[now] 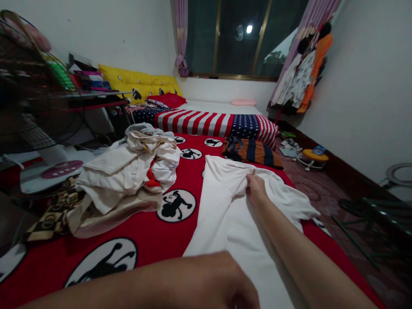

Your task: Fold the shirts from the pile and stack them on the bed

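A white T-shirt (238,223) lies spread on a red blanket (180,167) printed with black monkey figures in white ovals. Its left side is turned in, with a sleeve near the far edge. My right hand (255,188) pinches the cloth near the shoulder, lifting a small peak. Across the shirt's near part reaches my left hand (228,281), curled closed on the shirt cloth. The lower frame edge cuts off most of its fingers.
To the left lies a heap of clothes (125,171), beside a fan (41,98). A folded orange and dark garment (251,150) rests beyond the shirt. Farther back stands a bed (206,122); a yellow stool (315,155) and a dark green chair (386,219) are at right.
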Available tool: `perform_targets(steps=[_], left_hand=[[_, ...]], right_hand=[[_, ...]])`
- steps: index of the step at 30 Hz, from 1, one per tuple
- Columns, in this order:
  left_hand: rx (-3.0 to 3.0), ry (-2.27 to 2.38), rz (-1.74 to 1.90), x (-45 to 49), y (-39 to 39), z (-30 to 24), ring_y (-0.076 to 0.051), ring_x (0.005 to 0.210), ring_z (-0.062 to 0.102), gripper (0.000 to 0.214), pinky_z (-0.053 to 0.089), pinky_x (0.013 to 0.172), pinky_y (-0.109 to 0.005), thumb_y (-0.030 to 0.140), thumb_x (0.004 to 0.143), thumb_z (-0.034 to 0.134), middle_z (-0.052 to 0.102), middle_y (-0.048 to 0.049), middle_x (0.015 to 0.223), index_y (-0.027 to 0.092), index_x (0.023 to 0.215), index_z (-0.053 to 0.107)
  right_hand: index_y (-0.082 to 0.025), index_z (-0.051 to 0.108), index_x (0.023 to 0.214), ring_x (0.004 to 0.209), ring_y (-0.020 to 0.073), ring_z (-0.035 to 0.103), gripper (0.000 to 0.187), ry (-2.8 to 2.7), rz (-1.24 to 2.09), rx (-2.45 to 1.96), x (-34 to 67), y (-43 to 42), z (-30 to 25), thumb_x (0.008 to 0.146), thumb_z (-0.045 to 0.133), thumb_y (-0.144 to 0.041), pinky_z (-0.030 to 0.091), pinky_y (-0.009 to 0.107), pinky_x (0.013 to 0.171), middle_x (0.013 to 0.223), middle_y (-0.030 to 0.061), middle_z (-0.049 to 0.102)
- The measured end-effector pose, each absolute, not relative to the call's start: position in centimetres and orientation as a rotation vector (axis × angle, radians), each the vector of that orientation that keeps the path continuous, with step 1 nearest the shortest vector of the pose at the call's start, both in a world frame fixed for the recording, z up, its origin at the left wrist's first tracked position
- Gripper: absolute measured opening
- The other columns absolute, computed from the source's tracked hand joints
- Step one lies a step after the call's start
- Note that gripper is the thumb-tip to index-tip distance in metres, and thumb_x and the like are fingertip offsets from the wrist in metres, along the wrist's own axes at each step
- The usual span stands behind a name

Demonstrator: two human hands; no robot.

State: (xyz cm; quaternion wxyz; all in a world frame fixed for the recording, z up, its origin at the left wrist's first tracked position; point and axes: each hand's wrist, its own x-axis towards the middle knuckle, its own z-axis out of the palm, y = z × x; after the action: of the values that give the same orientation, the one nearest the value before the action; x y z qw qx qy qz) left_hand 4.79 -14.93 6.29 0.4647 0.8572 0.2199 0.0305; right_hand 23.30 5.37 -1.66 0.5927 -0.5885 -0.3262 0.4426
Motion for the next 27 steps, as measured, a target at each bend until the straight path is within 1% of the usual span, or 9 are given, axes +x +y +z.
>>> perform_targets(steps=[2, 5, 7, 9, 12, 16, 21, 23, 27], left_hand=[[2.180, 0.745, 0.380, 4.9, -11.8, 6.9, -0.013, 0.077, 0.065, 0.020, 0.050, 0.070, -0.019, 0.024, 0.089, 0.055, 0.071, -0.0025, 0.087, 0.015, 0.100, 0.069], [2.350, 1.300, 0.767, 5.7, -6.0, 5.2, -0.019, 0.113, 0.057, 0.035, 0.043, 0.099, -0.029, 0.012, 0.089, 0.046, 0.061, -0.0125, 0.121, 0.011, 0.121, 0.059], [2.380, 1.558, 0.770, 6.2, -2.5, 3.0, -0.023, 0.128, 0.047, 0.045, 0.037, 0.106, -0.031, 0.009, 0.089, 0.042, 0.046, -0.0193, 0.140, 0.005, 0.134, 0.046], [2.371, 1.700, 0.682, 6.5, 0.0, 0.9, -0.028, 0.137, 0.034, 0.053, 0.030, 0.112, -0.036, 0.019, 0.091, 0.046, 0.034, -0.0240, 0.148, 0.000, 0.140, 0.036], [2.422, 1.728, 0.564, 6.8, 1.3, -1.4, -0.032, 0.143, 0.021, 0.064, 0.020, 0.116, -0.046, 0.040, 0.093, 0.047, 0.027, -0.0241, 0.152, 0.003, 0.143, 0.034], [2.596, 1.588, 0.580, 6.9, 0.7, -2.6, -0.031, 0.144, 0.015, 0.058, 0.013, 0.115, -0.053, 0.050, 0.096, 0.034, 0.027, -0.0163, 0.154, 0.018, 0.143, 0.038], [2.616, 1.546, 0.604, 6.8, 0.4, -2.6, -0.030, 0.144, 0.017, 0.057, 0.012, 0.115, -0.055, 0.051, 0.096, 0.030, 0.027, -0.0142, 0.155, 0.021, 0.143, 0.038], [2.608, 1.547, 0.613, 6.9, 0.5, -2.6, -0.030, 0.144, 0.016, 0.057, 0.011, 0.115, -0.055, 0.051, 0.096, 0.031, 0.027, -0.0138, 0.155, 0.021, 0.143, 0.038], [2.602, 1.539, 0.624, 6.9, 0.6, -2.5, -0.031, 0.144, 0.017, 0.057, 0.011, 0.115, -0.055, 0.052, 0.095, 0.030, 0.029, -0.0133, 0.154, 0.021, 0.143, 0.040]], right_hand=[[-0.021, 0.048, 0.069, 0.041, 0.0105, 0.043, 0.008, -0.772, 1.030, -1.366, 23.3, 5.3, -1.5, 0.067, 0.056, -0.024, 0.035, 0.020, 0.036, 0.049, -0.0065, 0.044], [-0.021, 0.050, 0.071, 0.045, 0.0116, 0.048, 0.008, -0.811, 1.015, -1.372, 23.5, 4.8, -1.0, 0.066, 0.055, -0.025, 0.039, 0.022, 0.039, 0.054, -0.0046, 0.050], [-0.020, 0.052, 0.071, 0.048, 0.0121, 0.050, 0.010, -0.858, 0.993, -1.390, 23.8, 4.4, -0.6, 0.065, 0.056, -0.028, 0.041, 0.022, 0.041, 0.058, -0.0037, 0.053], [-0.020, 0.054, 0.070, 0.049, 0.0128, 0.050, 0.012, -0.919, 0.972, -1.424, 24.3, 3.9, -0.3, 0.064, 0.057, -0.030, 0.042, 0.023, 0.041, 0.058, -0.0032, 0.053], [-0.021, 0.055, 0.062, 0.044, 0.0144, 0.049, 0.010, -1.029, 0.955, -1.514, 25.7, 3.2, -0.3, 0.061, 0.057, -0.031, 0.039, 0.025, 0.037, 0.051, -0.0024, 0.051], [-0.022, 0.053, 0.047, 0.039, 0.0165, 0.047, 0.011, -1.268, 0.874, -1.695, 28.9, 3.3, 0.0, 0.056, 0.057, -0.027, 0.031, 0.026, 0.036, 0.042, 0.0009, 0.050], [-0.023, 0.069, 0.072, 0.070, 0.0226, 0.061, 0.020, -1.660, 0.341, -1.722, 29.6, 6.8, 2.3, 0.068, 0.055, -0.038, 0.043, 0.031, 0.061, 0.074, 0.0055, 0.070], [-0.021, 0.069, 0.077, 0.076, 0.0226, 0.062, 0.025, -1.728, 0.290, -1.646, 27.3, 9.0, 3.0, 0.073, 0.055, -0.041, 0.044, 0.031, 0.068, 0.079, 0.0065, 0.071], [-0.017, 0.069, 0.085, 0.079, 0.0182, 0.064, 0.021, -1.895, 0.402, -1.531, 20.9, 13.7, 2.8, 0.076, 0.056, -0.031, 0.045, 0.026, 0.072, 0.085, 0.0068, 0.072]])
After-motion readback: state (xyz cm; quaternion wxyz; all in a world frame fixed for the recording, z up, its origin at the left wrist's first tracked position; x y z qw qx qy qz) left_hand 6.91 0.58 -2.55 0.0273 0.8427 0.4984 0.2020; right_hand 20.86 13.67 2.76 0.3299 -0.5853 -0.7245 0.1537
